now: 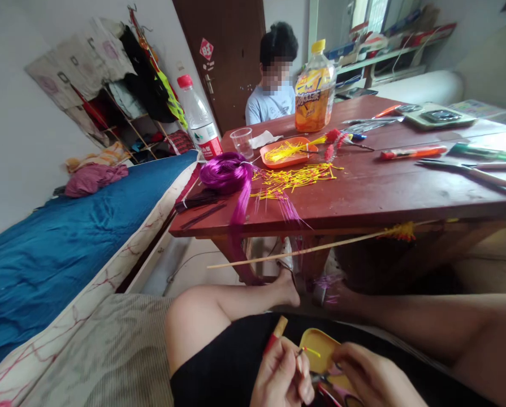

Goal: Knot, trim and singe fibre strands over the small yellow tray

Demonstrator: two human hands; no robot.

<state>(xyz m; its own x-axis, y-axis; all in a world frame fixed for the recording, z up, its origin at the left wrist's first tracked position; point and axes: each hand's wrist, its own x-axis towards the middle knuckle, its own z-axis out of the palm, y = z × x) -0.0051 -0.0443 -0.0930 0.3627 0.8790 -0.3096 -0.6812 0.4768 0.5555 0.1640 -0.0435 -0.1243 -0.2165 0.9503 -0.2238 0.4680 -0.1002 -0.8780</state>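
Observation:
Above my lap, my left hand [281, 376] pinches a small yellow-tipped stem [311, 351] with a dark lower end. A red and tan stick-like piece [278, 332] rises behind its fingers, and I cannot tell whether it is gripped. To the right, my right hand [373, 376] has its fingers curled and pressed together; what they hold is hidden. Between the hands lie what look like scissors [318, 377], partly covered and blurred. Beneath them a yellow tray [320, 339] rests on my black-clothed lap.
On the red table [363, 195] lie purple thread [227, 169], yellow stems [297, 180], an orange tray [289, 163], bottles [315, 93], pliers [468, 168] and a digital scale [441, 116]. A thin stick [295, 251] juts below its edge. A person [272, 104] sits opposite; a bed [87, 220] stands left.

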